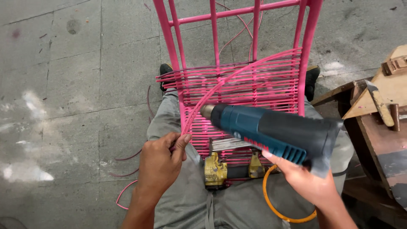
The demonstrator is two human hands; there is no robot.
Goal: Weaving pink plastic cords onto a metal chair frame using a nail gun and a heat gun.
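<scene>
Two bare hands are being used at a pink metal chair frame (306,63) that is being held tilted across grey-trousered legs (178,203) above a concrete floor (72,85). A blue and black heat gun (271,131) is being gripped from beneath by the right hand (303,178), fingers closed around its grip, with the nozzle being pointed at the frame's left upright. A bundle of pink plastic cords (220,82) is being pinched against that upright by the left hand (161,163), thumb and fingers closed on the strands, which are being swept in a curve across the frame's woven cord panel (254,85). Just below the frame, a yellow stapler-like tool (216,169) is being rested on the lap, an orange hose (275,203) being looped beside it. A wooden workbench (381,118) is being kept to the frame's right.
</scene>
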